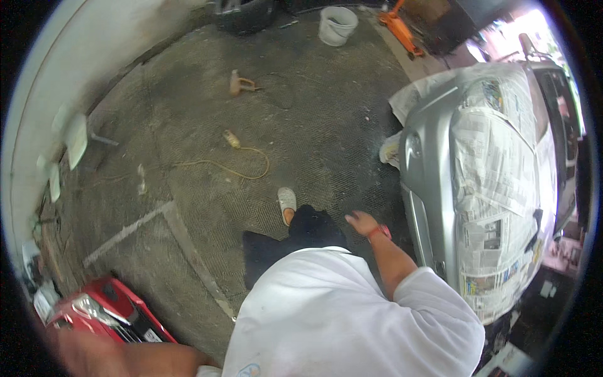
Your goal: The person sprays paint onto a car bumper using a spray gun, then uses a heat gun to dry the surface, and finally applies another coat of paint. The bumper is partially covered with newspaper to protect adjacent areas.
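My right hand (362,222) hangs beside my right leg, its visible fingers slightly apart with nothing seen between them. A red band (375,231) circles that wrist, and a small pinkish-red thing (385,232) shows just behind it; I cannot make out its kind. Nearest on that side is a silver car (427,169), its glass and upper part covered with taped newspaper (490,163). My left arm reaches out at the lower left, and its hand (70,349) is smeared by motion near the rim. Close to it lies a red car bumper (119,308) with a headlight.
A yellow cable with a socket end (232,139) trails over the textured floor ahead. Beyond it lies an orange-handled tool (241,85). Farther off are a white bucket (338,26), an orange floor jack (400,30) and a tyre (245,15). Pale panels (76,139) lean along the left wall.
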{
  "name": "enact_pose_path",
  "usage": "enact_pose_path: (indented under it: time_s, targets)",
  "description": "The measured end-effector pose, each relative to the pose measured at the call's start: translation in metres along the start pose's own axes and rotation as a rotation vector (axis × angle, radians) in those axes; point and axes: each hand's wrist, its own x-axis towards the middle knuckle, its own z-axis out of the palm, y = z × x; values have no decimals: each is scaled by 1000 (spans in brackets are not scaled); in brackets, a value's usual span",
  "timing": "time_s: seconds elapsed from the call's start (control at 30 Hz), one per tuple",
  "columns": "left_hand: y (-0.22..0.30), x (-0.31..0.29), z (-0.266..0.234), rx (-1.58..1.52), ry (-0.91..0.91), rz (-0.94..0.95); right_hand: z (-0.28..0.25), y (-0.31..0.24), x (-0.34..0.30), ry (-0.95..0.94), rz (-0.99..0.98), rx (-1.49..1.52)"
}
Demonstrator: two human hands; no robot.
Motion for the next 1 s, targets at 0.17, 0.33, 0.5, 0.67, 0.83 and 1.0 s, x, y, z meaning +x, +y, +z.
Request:
enact_pose_path:
  time_s: [0.17, 0.33, 0.5, 0.67, 0.83, 1.0]
  targets:
    - [-114, -171, 113, 221, -383, -889, -104, -204, 100, 163, -107, 177]
    - [-195, -324, 180, -103, -810, -1515, -137, -330, 132, 245, -183, 429]
    - [-275, -356, 254, -366, -1365, -1503, -74, -336, 137, 267, 29, 398]
    - [-372, -281, 336, -241, -1757, -877, 0, -309, 126, -34, 448, 315]
    - [-389, -199, 462, -309, -1803, -502, 16, -302, 130, 21, 550, 314]
    - [-355, -216, 568, -628, -1778, -502, -22, -342, 316, -241, 358, -17]
